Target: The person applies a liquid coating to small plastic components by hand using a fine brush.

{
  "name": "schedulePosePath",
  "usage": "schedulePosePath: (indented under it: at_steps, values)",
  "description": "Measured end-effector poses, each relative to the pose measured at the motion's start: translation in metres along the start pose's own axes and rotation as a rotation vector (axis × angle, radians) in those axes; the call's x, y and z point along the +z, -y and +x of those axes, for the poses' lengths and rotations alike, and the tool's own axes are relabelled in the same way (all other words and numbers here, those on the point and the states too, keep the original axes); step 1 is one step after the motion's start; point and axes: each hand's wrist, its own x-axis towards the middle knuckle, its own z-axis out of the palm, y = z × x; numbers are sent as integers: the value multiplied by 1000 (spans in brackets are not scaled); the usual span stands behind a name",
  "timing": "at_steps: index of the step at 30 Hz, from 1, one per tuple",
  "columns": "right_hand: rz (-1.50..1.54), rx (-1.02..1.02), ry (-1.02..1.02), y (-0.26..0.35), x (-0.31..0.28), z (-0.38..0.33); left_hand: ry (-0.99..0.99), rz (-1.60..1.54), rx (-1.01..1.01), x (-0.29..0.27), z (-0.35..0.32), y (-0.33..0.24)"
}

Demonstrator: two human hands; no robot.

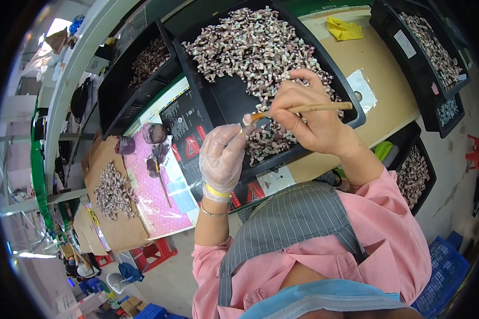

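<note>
My left hand (pixel 220 159), in a thin clear glove with a yellow band at the wrist, pinches a small pinkish-white piece (pixel 247 119) between its fingertips. In my bare right hand (pixel 310 114) is a paintbrush (pixel 324 107) with a pale wooden handle. Its brown bristles point left and meet the small piece, or come very close to it. Both hands are over the near part of a black tray (pixel 226 98). A large heap of small white-and-purple pieces (pixel 250 45) fills its far side, and more lie below my right hand.
Left of the tray, two dark-stained jars (pixel 155 133) and a second brush (pixel 164 186) rest on pink plastic wrap (pixel 146 186). More pieces (pixel 113 190) lie on cardboard. Black bins (pixel 109 106) flank the tray. A yellow cloth (pixel 345 29) lies at the far right.
</note>
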Motion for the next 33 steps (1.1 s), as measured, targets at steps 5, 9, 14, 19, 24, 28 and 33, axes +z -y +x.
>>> schedulePosePath:
  at_steps: [5,9,14,19,24,28,33]
  values:
    - [-44,80,-65,-10,-16,-5,-22,21,-94,-1,-4,-1]
    - [-90,32,1,-5,-2,-4,-58,23,-130,1,-5,-2]
    - [-4,138,-105,-11,-13,-6,-89,-90,-255,4,-12,-3]
    - [-146,121,31,-15,0,-7,-153,-166,-288,10,-7,-10]
    - [53,194,-97,-25,-13,-15,-213,-1182,-1024,10,-14,-10]
    - [90,186,-168,-19,-12,-18,-198,-1741,-1303,8,-11,-1]
    - [114,194,-234,-18,-14,-19,-211,-1820,-1290,12,-10,-1]
